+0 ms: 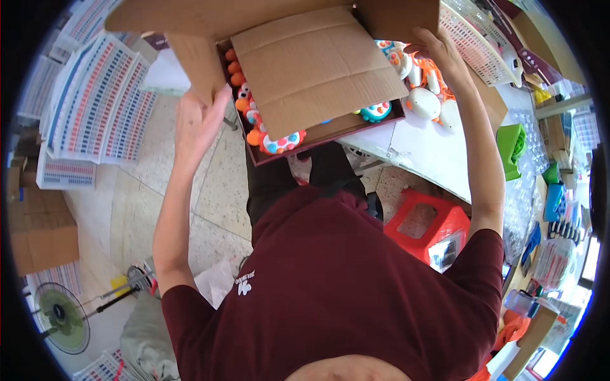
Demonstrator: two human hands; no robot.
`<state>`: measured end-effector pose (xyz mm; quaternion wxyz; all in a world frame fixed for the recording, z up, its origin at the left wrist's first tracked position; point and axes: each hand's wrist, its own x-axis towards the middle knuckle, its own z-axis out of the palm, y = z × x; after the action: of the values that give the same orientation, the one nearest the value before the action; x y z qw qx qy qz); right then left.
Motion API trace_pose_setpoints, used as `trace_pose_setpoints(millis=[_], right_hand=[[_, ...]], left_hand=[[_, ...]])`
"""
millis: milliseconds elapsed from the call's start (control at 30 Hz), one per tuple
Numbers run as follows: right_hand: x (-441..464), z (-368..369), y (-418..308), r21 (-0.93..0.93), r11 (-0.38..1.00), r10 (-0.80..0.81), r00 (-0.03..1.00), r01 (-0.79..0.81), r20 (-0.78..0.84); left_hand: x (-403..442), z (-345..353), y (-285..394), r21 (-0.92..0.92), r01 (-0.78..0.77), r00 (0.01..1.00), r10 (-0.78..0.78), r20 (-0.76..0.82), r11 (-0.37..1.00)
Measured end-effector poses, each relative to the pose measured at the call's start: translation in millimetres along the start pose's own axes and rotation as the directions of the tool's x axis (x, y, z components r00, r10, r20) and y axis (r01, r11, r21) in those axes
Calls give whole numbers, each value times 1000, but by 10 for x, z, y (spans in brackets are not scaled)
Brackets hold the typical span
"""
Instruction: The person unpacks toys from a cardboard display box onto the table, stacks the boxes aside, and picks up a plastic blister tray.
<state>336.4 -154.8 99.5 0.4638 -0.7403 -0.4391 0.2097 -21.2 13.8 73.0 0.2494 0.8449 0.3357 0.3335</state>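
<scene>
In front of me, an open cardboard box point(254, 156) holds colourful plastic toys point(279, 143), white, orange and teal. A loose brown cardboard sheet point(318, 70) lies over most of them, slightly tilted. My left hand point(194, 124) is closed on the lower edge of the box's left flap point(198, 63). At the upper right, my right hand point(441, 56) has its fingers bent round the edge of the right flap point(400, 18); some fingertips are hidden behind it. The far flap point(267, 14) stands raised along the top.
More white and orange toys point(424, 101) lie on the white table point(426, 149) to the right, near a white plastic basket point(483, 47). A red stool point(426, 222) stands below. Stacked white baskets point(95, 101) are at left, a fan point(60, 311) lower left, and a green bin point(508, 149) right.
</scene>
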Motion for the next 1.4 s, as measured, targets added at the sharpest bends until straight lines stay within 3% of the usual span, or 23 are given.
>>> trace_pose_setpoints(millis=[100,133,167,233,267,300,367,400,433,500,567,633,667,700,733,833,867,933,1033,1100,1167,1233,1400], right_hand=[[-52,7,-247,22,1000,15,993,-13,-117],[52,-32,-111,114,988,-95,988,109,-122],[100,-111,-116,122,986,-95,986,111,-136],[165,-164,-463,-147,984,-93,995,97,30],[208,-140,-426,-90,976,-204,978,200,-45],[258,-177,-495,-84,976,-206,978,202,-43],[353,-267,-704,-253,966,-31,994,57,104],[373,-166,-709,-185,981,-90,987,65,-131],[378,-168,-786,-91,982,-174,982,167,-79],[644,-246,-839,-97,993,-60,998,63,34],[881,-260,-769,-95,987,-124,989,132,80],[929,-324,-797,413,885,-368,869,218,330],[928,-305,-781,416,882,-374,865,220,334],[875,-241,-779,78,969,-244,948,233,206],[825,-186,-786,-265,950,-163,986,167,34],[607,-276,-748,-262,913,-286,949,312,133],[537,-264,-764,-292,940,-166,984,176,60],[519,-389,-535,-370,910,-174,983,185,62],[550,-455,-262,-571,794,-223,974,207,43],[206,-225,-362,-475,858,-271,958,196,-93],[304,-364,-117,-396,869,-319,948,296,9],[171,-282,-193,-493,822,-341,940,285,-25],[280,-407,65,-440,849,-321,947,292,8]], left_hand=[[69,-17,44,-129,82,995,-75,59,988],[99,-41,86,-212,145,989,-140,39,967],[134,-63,115,-294,209,977,-211,27,933],[212,-123,152,-267,223,975,-219,46,937],[233,-144,178,-268,239,971,-236,44,933],[248,-168,196,-268,258,966,-256,42,928],[317,-233,207,-249,262,965,-259,45,932],[361,-268,210,-238,265,964,-260,53,935],[406,-311,219,-230,269,963,-264,54,935],[521,-378,237,-201,277,960,-262,96,940],[624,-407,214,-190,268,962,-253,102,944],[654,-415,199,-180,265,963,-250,102,947],[644,-388,197,-157,230,973,-223,61,961],[620,-363,176,-132,201,980,-200,21,971],[580,-341,128,-131,214,977,-215,8,968],[482,-271,51,-85,168,984,-172,-44,982],[457,-246,73,-88,135,989,-140,-53,987],[416,-220,30,-93,112,990,-119,-75,989],[295,-209,-109,48,159,986,-155,-66,986],[190,-138,-68,-105,91,989,-103,-108,990],[163,-101,-142,-70,142,983,-148,-104,987],[121,-100,-137,-44,161,981,-164,-99,986],[178,-198,-98,-127,34,994,-46,-96,991]])
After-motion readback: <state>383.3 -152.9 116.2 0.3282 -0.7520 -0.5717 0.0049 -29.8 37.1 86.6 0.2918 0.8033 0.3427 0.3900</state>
